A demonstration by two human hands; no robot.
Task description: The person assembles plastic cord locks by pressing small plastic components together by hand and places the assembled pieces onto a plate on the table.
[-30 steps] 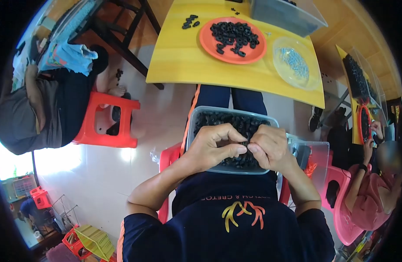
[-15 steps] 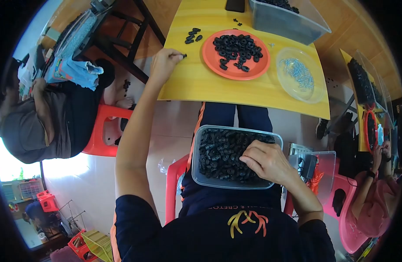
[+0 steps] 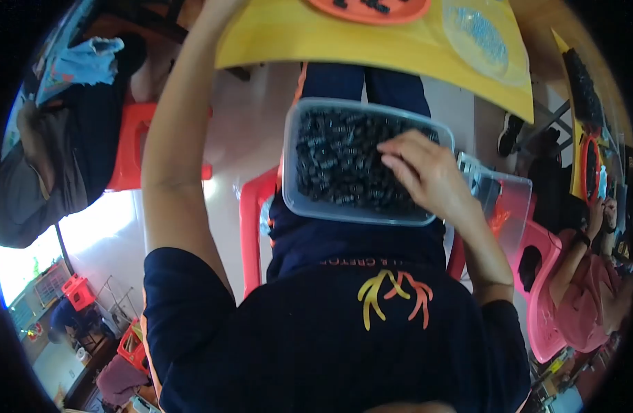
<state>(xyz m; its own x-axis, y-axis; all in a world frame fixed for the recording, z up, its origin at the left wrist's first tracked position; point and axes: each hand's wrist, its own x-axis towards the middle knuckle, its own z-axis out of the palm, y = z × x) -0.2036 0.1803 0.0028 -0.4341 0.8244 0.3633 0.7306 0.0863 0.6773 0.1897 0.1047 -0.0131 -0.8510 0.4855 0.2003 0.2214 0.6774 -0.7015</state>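
the right hand (image 3: 430, 172) hangs back-up over the right part of a clear, rectangular plastic tub (image 3: 290, 165); its thumb and forefinger (image 3: 393, 146) stand narrow, tips near each other, though i can't make out whether they pinch anything; small, black, ribbed pieces (image 3: 337, 165) lie heaped in the tub, below those fingertips and spreading well to their left; the tub rests across the thighs (image 3: 395, 86), probably because a lap sets its contents right under the fingers; the left arm (image 3: 182, 117) stretches forward, left of the tub, to a flat, yellow table (image 3: 371, 51); the left hand lies beyond the top of the view, so its fingers can't be judged; ahead of the right fingers a round, orange plate (image 3: 351, 14) bears a few black pieces, and to its right a round, clear, shallow dish (image 3: 508, 73) holds tiny silvery-blue bits; these 2 vessels stand apart, likely to keep their contents unmixed.
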